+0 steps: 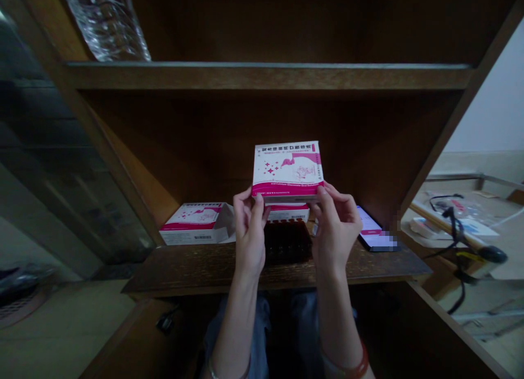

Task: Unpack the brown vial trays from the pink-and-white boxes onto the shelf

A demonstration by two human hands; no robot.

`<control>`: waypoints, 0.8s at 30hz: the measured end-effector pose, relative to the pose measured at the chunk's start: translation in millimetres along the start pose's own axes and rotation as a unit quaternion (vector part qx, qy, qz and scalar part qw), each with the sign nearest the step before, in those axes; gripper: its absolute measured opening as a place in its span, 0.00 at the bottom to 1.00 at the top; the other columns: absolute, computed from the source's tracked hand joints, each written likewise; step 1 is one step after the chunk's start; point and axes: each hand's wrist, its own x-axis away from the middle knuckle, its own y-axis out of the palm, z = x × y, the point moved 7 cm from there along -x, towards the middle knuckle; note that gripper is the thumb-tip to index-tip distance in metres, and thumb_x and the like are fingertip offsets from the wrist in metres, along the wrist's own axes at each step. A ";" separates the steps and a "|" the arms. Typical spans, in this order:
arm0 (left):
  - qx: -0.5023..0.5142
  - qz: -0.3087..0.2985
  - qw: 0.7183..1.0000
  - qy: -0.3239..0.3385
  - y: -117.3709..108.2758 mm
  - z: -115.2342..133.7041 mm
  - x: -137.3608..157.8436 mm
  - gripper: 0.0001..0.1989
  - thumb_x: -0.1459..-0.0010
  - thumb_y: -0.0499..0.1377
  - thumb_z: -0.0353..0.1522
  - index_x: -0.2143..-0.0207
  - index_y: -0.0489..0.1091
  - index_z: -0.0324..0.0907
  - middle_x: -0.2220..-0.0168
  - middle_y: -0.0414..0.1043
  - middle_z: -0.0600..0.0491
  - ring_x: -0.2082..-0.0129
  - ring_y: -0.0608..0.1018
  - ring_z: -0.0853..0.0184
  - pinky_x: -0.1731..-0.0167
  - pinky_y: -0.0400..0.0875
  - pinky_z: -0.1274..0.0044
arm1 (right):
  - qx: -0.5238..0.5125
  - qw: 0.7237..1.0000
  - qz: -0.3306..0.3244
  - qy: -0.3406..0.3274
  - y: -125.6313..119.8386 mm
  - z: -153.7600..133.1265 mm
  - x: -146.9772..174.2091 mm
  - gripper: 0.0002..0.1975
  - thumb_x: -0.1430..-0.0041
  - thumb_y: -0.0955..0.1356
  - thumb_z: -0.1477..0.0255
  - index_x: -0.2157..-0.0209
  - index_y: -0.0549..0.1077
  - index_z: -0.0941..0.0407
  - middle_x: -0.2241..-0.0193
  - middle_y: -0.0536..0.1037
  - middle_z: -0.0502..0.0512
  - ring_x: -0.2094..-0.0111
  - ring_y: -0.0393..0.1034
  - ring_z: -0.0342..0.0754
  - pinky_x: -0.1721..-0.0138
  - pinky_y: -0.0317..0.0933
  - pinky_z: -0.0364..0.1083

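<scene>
A white and magenta medicine box (287, 169) is held up above the shelf, its printed face turned toward me and its lettering upside down. My left hand (250, 231) grips its lower left corner, thumb in front. At the lower right corner, my right hand (336, 226) pinches it between thumb and fingers. Below and between my wrists lies a pack of dark brown vials (287, 242) on the shelf board. Behind the vials stands a second medicine box (289, 212), partly hidden by the held one. A third medicine box (196, 223) lies to the left, its right end flap open.
A phone (374, 231) with a lit screen lies at the shelf's right. The wooden shelf board (172, 270) runs below my hands, and an upper shelf edge (270, 77) crosses above. Clear plastic packaging (108, 24) sits up left. A black cable (456, 242) hangs at right.
</scene>
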 end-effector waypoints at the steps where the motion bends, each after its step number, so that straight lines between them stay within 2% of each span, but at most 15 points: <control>1: 0.018 0.003 1.000 -0.008 -0.1 -0.5 0.4 0.12 0.40 0.56 0.42 0.58 0.60 0.48 0.47 0.69 0.53 0.47 0.73 0.63 0.49 0.71 0.68 | -0.005 1.000 -0.008 -0.005 1.0 -6.1 2.1 0.08 0.49 0.73 0.68 0.71 0.71 0.55 0.56 0.78 0.56 0.50 0.73 0.53 0.46 0.65 0.56; 3: 0.056 0.003 0.998 -0.032 -0.8 -2.8 0.2 0.12 0.41 0.57 0.42 0.60 0.59 0.48 0.48 0.70 0.53 0.49 0.75 0.63 0.50 0.72 0.67 | -0.003 1.000 -0.025 -0.017 1.6 -15.4 4.0 0.08 0.49 0.73 0.70 0.66 0.73 0.54 0.52 0.76 0.57 0.47 0.70 0.53 0.43 0.62 0.57; 6: 0.099 0.007 0.993 -0.062 -4.1 -4.7 -0.5 0.12 0.44 0.60 0.40 0.60 0.63 0.47 0.50 0.72 0.54 0.50 0.76 0.63 0.49 0.72 0.67 | -0.003 0.998 -0.061 0.000 1.1 -16.9 0.3 0.18 0.52 0.74 0.70 0.57 0.74 0.52 0.48 0.74 0.57 0.44 0.67 0.54 0.41 0.59 0.58; 8: 0.096 0.018 0.994 -0.057 -7.7 -2.3 -0.7 0.15 0.46 0.62 0.38 0.56 0.66 0.48 0.49 0.72 0.53 0.48 0.75 0.62 0.50 0.72 0.69 | -0.018 0.993 -0.104 0.051 4.6 -9.9 -3.5 0.23 0.53 0.74 0.70 0.53 0.73 0.53 0.49 0.75 0.57 0.44 0.68 0.55 0.41 0.60 0.58; 12: 0.075 0.029 0.996 -0.039 -11.0 1.3 0.1 0.18 0.47 0.64 0.35 0.52 0.69 0.49 0.47 0.72 0.53 0.46 0.73 0.60 0.51 0.73 0.70 | -0.059 0.967 -0.188 0.161 18.1 3.7 -3.6 0.23 0.53 0.70 0.70 0.52 0.73 0.56 0.52 0.77 0.58 0.47 0.70 0.55 0.42 0.62 0.56; 14: 0.082 0.032 0.995 -0.046 -11.0 -0.7 1.0 0.19 0.48 0.64 0.34 0.52 0.71 0.48 0.48 0.73 0.52 0.47 0.74 0.60 0.53 0.74 0.72 | -0.066 0.963 -0.190 0.181 20.9 5.7 -2.3 0.23 0.52 0.70 0.68 0.52 0.73 0.57 0.52 0.78 0.59 0.48 0.71 0.54 0.44 0.63 0.54; 19: 0.093 0.020 0.994 -0.049 -8.6 -3.4 3.5 0.21 0.46 0.64 0.37 0.49 0.71 0.49 0.46 0.72 0.52 0.46 0.73 0.61 0.57 0.75 0.77 | -0.036 0.972 -0.162 0.168 18.2 6.8 1.1 0.25 0.48 0.70 0.62 0.49 0.72 0.56 0.51 0.77 0.60 0.52 0.73 0.54 0.55 0.71 0.52; 24: 0.071 -0.025 0.996 -0.042 0.8 -3.0 9.2 0.29 0.44 0.62 0.41 0.40 0.61 0.59 0.39 0.65 0.54 0.43 0.71 0.57 0.57 0.78 0.73 | -0.022 0.977 -0.144 0.159 14.5 10.5 3.3 0.24 0.47 0.70 0.59 0.50 0.73 0.55 0.50 0.77 0.59 0.51 0.73 0.56 0.57 0.72 0.52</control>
